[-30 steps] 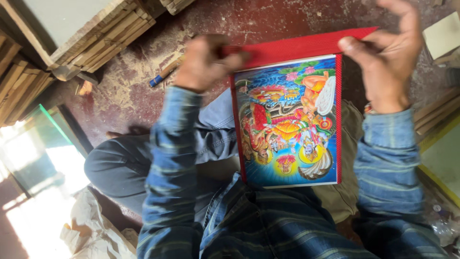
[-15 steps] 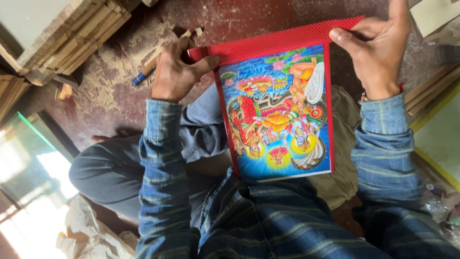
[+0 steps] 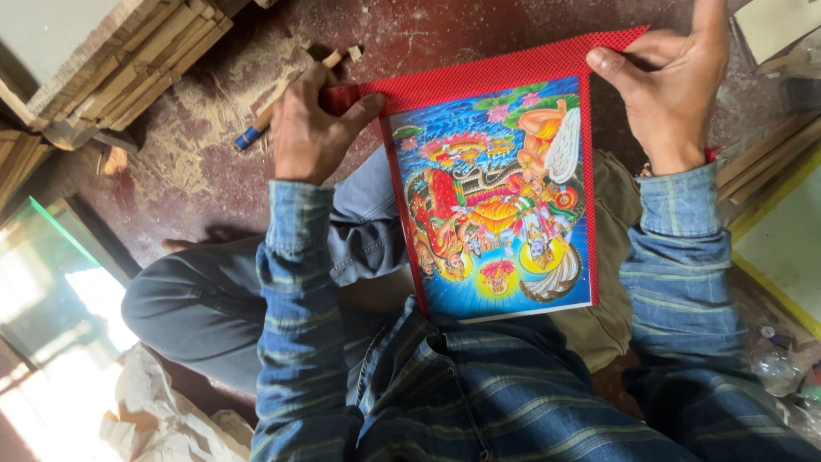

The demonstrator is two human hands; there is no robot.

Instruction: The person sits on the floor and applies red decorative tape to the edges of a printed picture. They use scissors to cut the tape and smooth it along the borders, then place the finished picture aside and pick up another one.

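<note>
The bright picture [image 3: 496, 197] with its red dotted border lies on the person's lap. The left hand [image 3: 312, 128] pinches its far left corner, fingers together. The right hand [image 3: 671, 85] grips the far right corner. A blue-handled tool [image 3: 265, 120] lies on the dusty floor [image 3: 197, 171] nearby.

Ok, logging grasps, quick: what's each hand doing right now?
Left hand: closed on the red sheet at its corner.
Right hand: pinching the red sheet's other top corner, over the colourful picture.
</note>
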